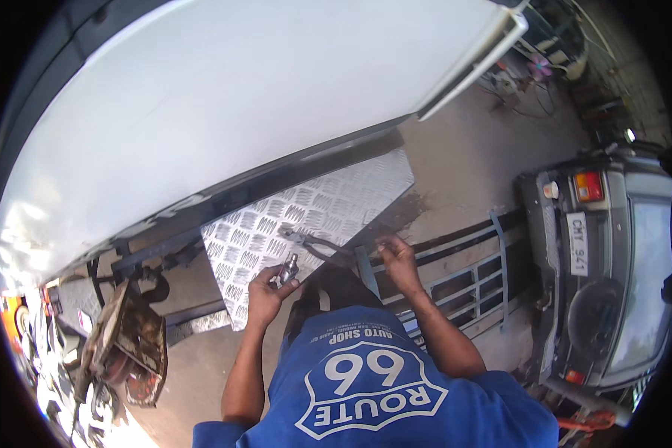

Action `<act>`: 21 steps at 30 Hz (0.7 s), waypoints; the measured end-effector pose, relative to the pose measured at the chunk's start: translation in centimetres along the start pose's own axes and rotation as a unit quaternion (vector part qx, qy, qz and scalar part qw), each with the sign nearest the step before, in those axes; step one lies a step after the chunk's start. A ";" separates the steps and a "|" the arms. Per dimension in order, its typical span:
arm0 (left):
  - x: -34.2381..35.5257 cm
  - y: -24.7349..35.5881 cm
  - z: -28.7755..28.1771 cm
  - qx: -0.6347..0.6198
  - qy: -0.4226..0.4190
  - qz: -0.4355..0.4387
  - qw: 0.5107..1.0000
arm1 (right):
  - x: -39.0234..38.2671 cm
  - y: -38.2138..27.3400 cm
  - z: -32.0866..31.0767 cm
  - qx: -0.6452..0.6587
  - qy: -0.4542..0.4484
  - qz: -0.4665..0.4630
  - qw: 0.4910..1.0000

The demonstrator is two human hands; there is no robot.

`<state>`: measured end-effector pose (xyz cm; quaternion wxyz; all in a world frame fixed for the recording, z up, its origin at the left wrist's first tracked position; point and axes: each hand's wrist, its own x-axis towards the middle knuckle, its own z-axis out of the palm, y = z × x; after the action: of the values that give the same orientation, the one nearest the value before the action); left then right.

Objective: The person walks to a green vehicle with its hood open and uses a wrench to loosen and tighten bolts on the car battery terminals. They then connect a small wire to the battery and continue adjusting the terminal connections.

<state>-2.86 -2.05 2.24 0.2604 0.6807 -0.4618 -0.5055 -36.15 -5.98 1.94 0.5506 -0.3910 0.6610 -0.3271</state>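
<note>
My left hand (272,295) holds a small shiny metal fitting (291,269) upright between thumb and fingers, over a silver tread-patterned metal plate (377,179). Dark-handled pliers (313,243) lie on that plate, just beyond the fitting. My right hand (396,261) is raised off the plate's near edge, right of the pliers, fingers curled together; whatever they may pinch is too small to make out.
A white vehicle body panel (224,89) spans the top, above the plate. A grey-blue metal rack (470,291) lies to the right, beside a dark vehicle's rear (590,284). Rusty machinery (127,336) stands lower left on the concrete floor (463,149).
</note>
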 end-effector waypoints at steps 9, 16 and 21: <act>3.1 11.5 8.9 -0.137 -0.217 0.001 0.966 | 2.0 -3.4 -3.8 -0.022 0.040 -0.071 0.996; 8.2 18.1 17.4 -0.110 -0.260 0.068 0.957 | 13.4 -6.2 -13.5 0.083 0.025 -0.113 0.990; 16.6 23.3 31.0 -0.080 -0.242 -0.024 0.967 | 24.8 -2.1 -23.6 0.039 0.002 -0.126 0.991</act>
<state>-39.12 -23.59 2.95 0.1820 0.5258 -0.4527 -0.6968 -61.22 -28.64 -3.73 0.5184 -0.4483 0.5945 -0.4205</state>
